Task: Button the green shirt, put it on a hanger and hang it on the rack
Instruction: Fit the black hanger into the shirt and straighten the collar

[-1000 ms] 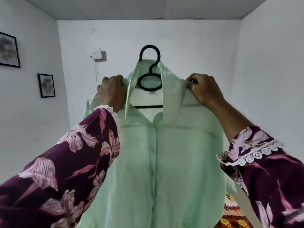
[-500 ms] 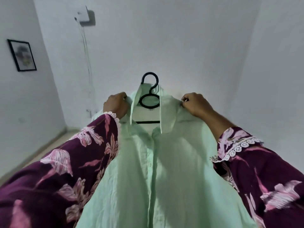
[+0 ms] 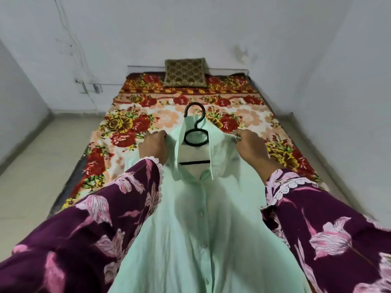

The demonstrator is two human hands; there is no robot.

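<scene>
The pale green shirt [image 3: 201, 240] hangs on a black hanger [image 3: 194, 132], buttoned down the front with the top of the collar open. The hanger's hook pokes out above the collar. My left hand [image 3: 153, 148] grips the shirt's left shoulder by the collar. My right hand [image 3: 250, 144] pinches the right shoulder at the collar's edge. I hold the shirt out in front of me, above the bed. No rack is in view.
A low bed with a red and yellow floral blanket [image 3: 131, 127] lies ahead against the white wall. A brown patterned cushion [image 3: 185, 72] leans at its head. Pale tiled floor [image 3: 36, 166] runs along the left side.
My view has tilted down from the wall and ceiling to the bed. The shirt on its hanger has come down with both hands, still held at the shoulders.
</scene>
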